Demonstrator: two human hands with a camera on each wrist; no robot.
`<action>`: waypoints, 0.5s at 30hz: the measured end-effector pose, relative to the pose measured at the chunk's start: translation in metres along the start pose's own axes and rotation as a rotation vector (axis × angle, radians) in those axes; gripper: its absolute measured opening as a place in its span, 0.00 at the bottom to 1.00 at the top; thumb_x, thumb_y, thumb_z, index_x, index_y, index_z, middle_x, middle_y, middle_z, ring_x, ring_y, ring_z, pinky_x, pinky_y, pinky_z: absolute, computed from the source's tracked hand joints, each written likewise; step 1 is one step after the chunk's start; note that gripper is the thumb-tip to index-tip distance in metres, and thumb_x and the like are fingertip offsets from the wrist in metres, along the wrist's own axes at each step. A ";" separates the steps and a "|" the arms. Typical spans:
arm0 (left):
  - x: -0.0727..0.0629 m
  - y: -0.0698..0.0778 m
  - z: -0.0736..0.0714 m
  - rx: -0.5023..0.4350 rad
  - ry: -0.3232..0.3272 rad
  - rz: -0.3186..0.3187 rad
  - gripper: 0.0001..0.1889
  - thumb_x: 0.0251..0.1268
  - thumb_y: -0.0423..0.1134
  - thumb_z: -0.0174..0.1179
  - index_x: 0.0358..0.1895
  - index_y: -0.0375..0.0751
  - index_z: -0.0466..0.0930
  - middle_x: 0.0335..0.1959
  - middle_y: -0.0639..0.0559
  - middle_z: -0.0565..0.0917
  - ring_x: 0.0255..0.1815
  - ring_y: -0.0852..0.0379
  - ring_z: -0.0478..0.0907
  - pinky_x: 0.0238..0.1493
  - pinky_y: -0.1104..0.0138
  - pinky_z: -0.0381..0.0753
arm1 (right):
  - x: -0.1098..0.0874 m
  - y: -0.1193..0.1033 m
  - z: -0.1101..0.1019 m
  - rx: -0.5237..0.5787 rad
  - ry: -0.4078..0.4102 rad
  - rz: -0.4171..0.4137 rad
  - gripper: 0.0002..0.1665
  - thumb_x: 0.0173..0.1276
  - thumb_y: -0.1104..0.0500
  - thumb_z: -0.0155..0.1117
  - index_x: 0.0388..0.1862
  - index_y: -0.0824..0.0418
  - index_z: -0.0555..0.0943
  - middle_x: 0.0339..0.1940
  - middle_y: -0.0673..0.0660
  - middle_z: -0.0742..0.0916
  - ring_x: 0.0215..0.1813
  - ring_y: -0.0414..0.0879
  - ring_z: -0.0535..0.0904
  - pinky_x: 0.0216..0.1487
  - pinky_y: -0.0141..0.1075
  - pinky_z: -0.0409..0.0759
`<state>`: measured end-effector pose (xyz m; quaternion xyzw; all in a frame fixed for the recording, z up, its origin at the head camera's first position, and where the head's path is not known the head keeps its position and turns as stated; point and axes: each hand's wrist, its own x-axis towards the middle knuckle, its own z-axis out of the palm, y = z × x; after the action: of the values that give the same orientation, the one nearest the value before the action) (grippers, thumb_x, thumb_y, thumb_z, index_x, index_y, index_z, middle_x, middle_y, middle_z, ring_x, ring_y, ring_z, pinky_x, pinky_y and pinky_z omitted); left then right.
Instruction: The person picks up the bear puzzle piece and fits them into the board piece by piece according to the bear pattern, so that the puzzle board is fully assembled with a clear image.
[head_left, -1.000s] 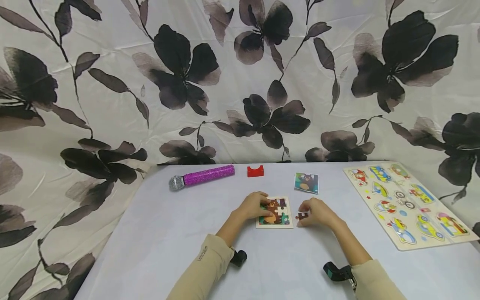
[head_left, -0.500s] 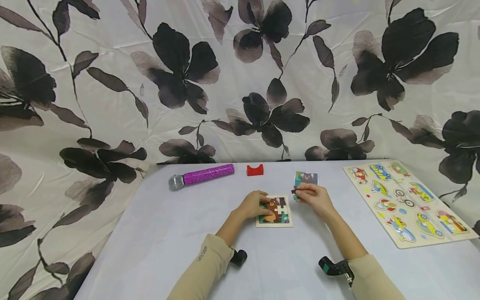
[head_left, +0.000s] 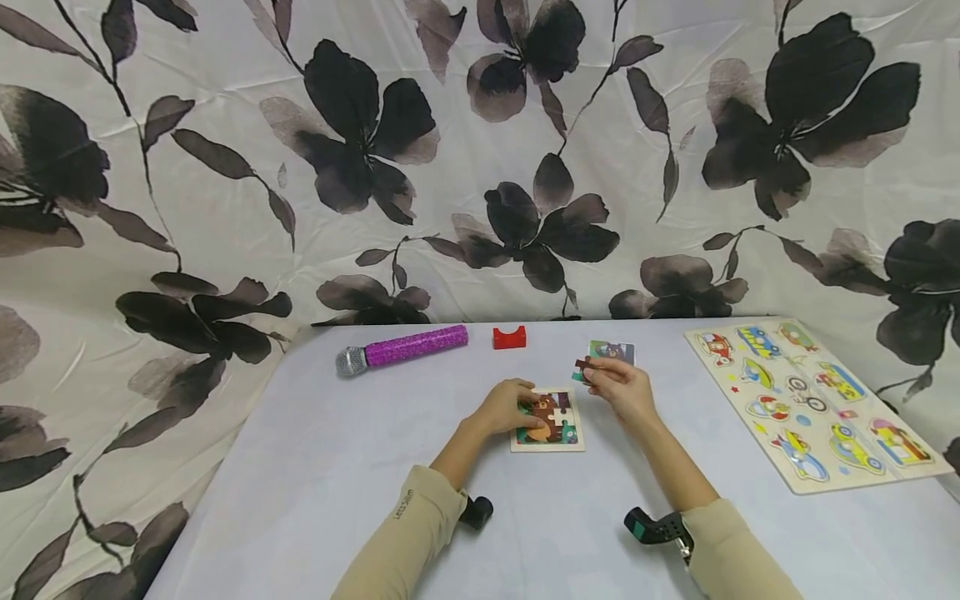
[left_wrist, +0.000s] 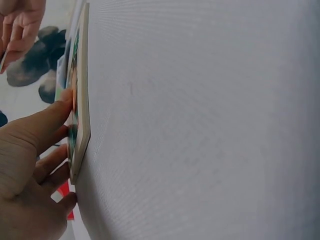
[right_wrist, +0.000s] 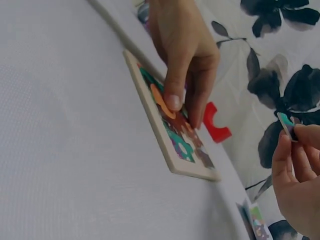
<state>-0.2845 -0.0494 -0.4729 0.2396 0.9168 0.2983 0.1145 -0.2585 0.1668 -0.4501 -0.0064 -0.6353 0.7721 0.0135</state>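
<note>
In the head view my left hand (head_left: 504,410) rests on a small wooden jigsaw board (head_left: 547,449) with a bear picture. Its thumb presses on the picture, and the other fingers lie along the board's far left side, as the left wrist view shows. A pale piece-shaped gap (head_left: 560,419) and a dark patch above it show on the board's right. Beyond that side, raised above the table, my right hand (head_left: 624,396) pinches a brown and teal jigsaw piece (right_wrist: 286,124) between thumb and fingers. The fingertips cover part of the piece.
Partly behind the right hand is a bear picture card (head_left: 617,351). Farther left lie a red notched block (head_left: 509,338) and a purple glitter microphone (head_left: 416,342). A large vehicle peg puzzle (head_left: 787,433) covers the table's right side. Floral cloth (head_left: 450,167) hangs behind.
My right hand has lifted the jigsaw piece from the table beside the board and moved it away from me, then slightly left, past the card. My left hand has stayed on the board.
</note>
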 end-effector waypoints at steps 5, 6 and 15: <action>-0.001 0.001 -0.001 -0.007 -0.002 -0.002 0.24 0.52 0.44 0.70 0.52 0.35 0.81 0.60 0.43 0.75 0.64 0.44 0.67 0.67 0.55 0.62 | -0.001 0.003 0.002 -0.025 -0.029 -0.025 0.13 0.64 0.73 0.57 0.48 0.74 0.73 0.34 0.46 0.83 0.34 0.37 0.81 0.39 0.30 0.82; -0.001 0.001 -0.001 -0.009 -0.003 -0.006 0.24 0.52 0.44 0.70 0.52 0.35 0.81 0.60 0.43 0.75 0.65 0.44 0.67 0.67 0.55 0.62 | -0.001 0.003 0.002 -0.036 -0.046 -0.040 0.16 0.65 0.73 0.55 0.52 0.77 0.70 0.37 0.47 0.82 0.36 0.37 0.80 0.40 0.31 0.82; -0.002 0.002 -0.001 0.003 -0.005 0.004 0.25 0.53 0.45 0.70 0.52 0.35 0.81 0.61 0.43 0.75 0.65 0.44 0.67 0.67 0.54 0.62 | 0.002 -0.008 0.003 -0.141 -0.192 -0.134 0.24 0.67 0.76 0.46 0.63 0.80 0.64 0.54 0.72 0.71 0.40 0.40 0.80 0.43 0.31 0.81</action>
<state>-0.2823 -0.0501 -0.4705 0.2425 0.9163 0.2968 0.1159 -0.2600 0.1653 -0.4419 0.1091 -0.6854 0.7200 0.0037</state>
